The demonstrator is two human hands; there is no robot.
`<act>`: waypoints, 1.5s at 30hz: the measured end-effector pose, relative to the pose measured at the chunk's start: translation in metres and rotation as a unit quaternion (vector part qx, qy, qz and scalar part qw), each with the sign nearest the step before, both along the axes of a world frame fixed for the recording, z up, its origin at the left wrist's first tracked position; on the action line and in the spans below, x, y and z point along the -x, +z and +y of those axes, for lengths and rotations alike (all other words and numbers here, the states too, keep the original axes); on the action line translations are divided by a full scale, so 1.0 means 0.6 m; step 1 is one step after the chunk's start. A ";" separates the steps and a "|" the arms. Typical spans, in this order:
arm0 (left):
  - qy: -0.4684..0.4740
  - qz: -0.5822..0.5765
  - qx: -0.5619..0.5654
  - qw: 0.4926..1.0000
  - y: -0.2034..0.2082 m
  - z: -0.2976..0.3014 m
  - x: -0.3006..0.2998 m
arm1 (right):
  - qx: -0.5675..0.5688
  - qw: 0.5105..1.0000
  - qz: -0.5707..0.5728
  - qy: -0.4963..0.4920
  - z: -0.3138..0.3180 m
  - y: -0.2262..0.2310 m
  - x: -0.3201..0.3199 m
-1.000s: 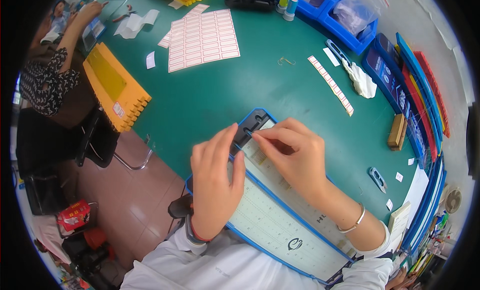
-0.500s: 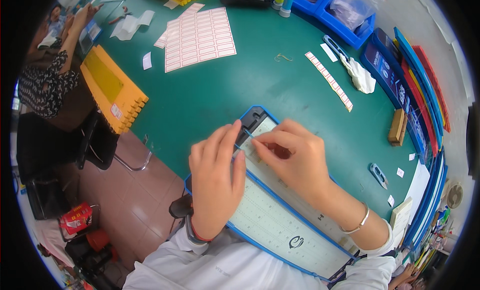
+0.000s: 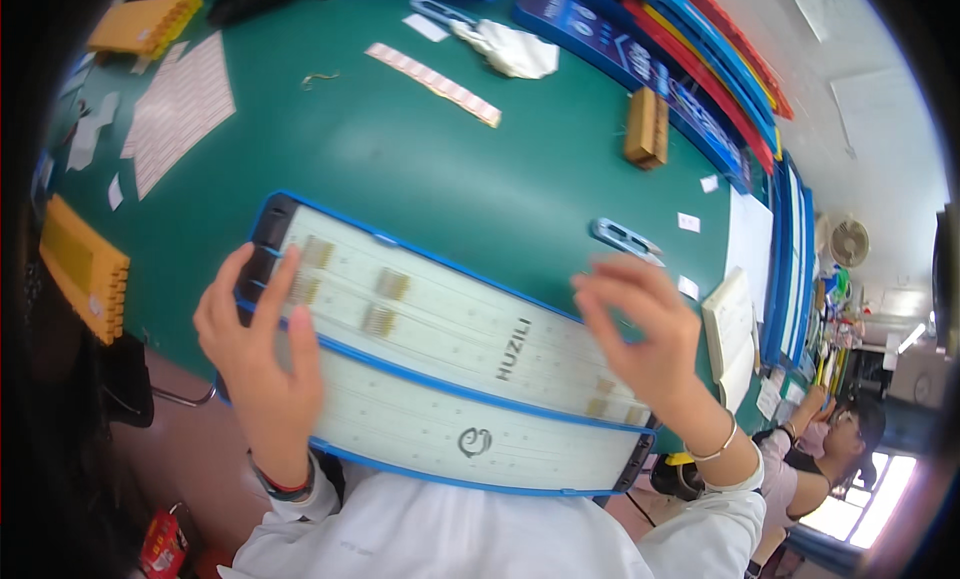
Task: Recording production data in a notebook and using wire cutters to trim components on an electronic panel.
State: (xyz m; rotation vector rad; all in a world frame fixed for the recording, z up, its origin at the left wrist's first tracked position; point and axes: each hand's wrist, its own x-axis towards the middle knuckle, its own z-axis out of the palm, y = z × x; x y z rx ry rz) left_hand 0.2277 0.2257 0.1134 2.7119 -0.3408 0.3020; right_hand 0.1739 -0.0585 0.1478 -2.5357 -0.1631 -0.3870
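Note:
A long, shallow case [image 3: 440, 324] with pale panels and blue rims lies opened out in front of me. Small metal coil-like pieces [image 3: 390, 283] sit in groups on its far panel. My left hand [image 3: 262, 354] rests at the case's left end, fingers spread over the black end piece [image 3: 268, 241], where a blue strand crosses. Raised above the right part of the case is my right hand [image 3: 645, 324], slightly blurred, fingers loosely bent and no held thing visible. Just beyond it lie blue-grey thread snips [image 3: 622, 237] on the table.
The green table [image 3: 450, 179] bears a label strip [image 3: 435, 84], a white cloth [image 3: 510, 49], a wooden block [image 3: 647, 129] and an open notebook [image 3: 732, 329]. Label sheets [image 3: 185, 109] and yellow foam pieces [image 3: 85, 269] are at the left. Another person [image 3: 825, 459] sits at the right.
My right hand has left the blue strand at the case's end and moved right, toward the snips. My left hand stays at that end, its fingers now more spread. The view has swung right.

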 end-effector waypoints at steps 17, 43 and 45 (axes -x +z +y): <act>-0.058 -0.015 -0.015 0.998 -0.014 -0.007 0.002 | 0.096 0.984 0.141 -0.044 -0.047 -0.024 -0.001; -0.346 0.191 0.000 0.919 0.003 -0.221 0.180 | 0.035 0.978 0.197 -0.065 -0.049 0.018 0.144; -0.344 0.202 -0.001 0.917 -0.001 -0.227 0.185 | 0.006 0.981 0.150 -0.127 -0.069 0.031 0.160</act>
